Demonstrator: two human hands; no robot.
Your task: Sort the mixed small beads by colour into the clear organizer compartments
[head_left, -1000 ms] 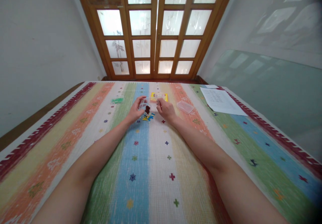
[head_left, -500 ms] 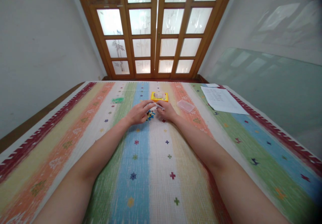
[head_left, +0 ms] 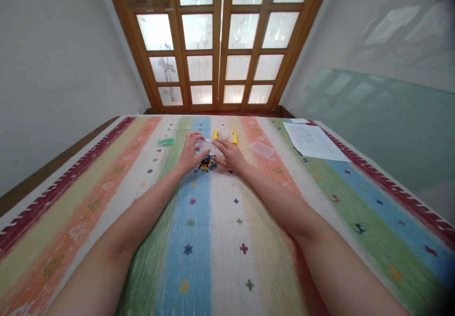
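Both my hands reach far out over a striped cloth (head_left: 216, 221). My left hand (head_left: 190, 152) and my right hand (head_left: 229, 155) together hold a small clear plastic box (head_left: 209, 146), fingers curled round its two ends. Just beneath the box lies a little heap of small coloured pieces (head_left: 206, 164), blue, yellow and dark red. The hands cover part of the heap.
A yellow box (head_left: 225, 136) lies just beyond the hands. A clear lid (head_left: 261, 149) rests to the right, a green piece (head_left: 166, 141) to the left, and a printed sheet (head_left: 313, 141) at the far right. Wooden glazed doors (head_left: 220, 46) stand behind the table.
The hands came down together onto the heap half a second ago, then rose with the clear box between them. The dark red piece now lies low in the heap.
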